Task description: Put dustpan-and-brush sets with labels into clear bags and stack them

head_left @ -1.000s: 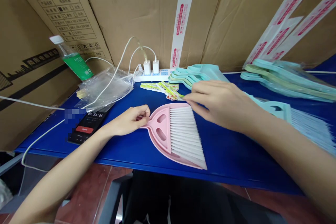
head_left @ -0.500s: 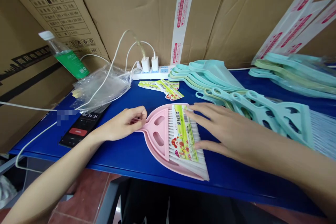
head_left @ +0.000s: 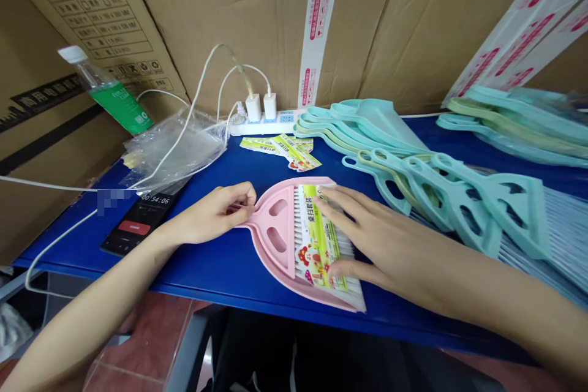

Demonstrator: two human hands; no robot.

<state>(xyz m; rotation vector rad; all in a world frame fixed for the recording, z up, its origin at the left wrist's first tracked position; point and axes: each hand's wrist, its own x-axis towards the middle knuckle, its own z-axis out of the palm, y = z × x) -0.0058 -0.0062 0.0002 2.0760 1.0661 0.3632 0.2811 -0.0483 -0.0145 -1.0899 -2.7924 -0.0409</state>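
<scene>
A pink dustpan (head_left: 271, 264) lies on the blue table with a pink hand brush (head_left: 281, 229) nested in it, white bristles pointing right. My left hand (head_left: 223, 211) is closed around their stacked handles, which it mostly hides. On the bristles rests a yellow-green printed label card (head_left: 320, 245). My right hand (head_left: 372, 226) lies over the card's right side and the bristles, fingers spread, thumb at the card's lower right edge.
Turquoise dustpans (head_left: 362, 122) and brushes (head_left: 463, 208) are piled on the right. Behind lie loose label cards (head_left: 291, 150) and a power strip (head_left: 271, 125). At left are plastic bags (head_left: 179, 147), a phone (head_left: 138, 223) and a green-labelled bottle (head_left: 114, 101).
My right hand has moved slightly left, further onto the label card and bristles. The card has shifted slightly left and down on the brush. My left hand keeps its hold.
</scene>
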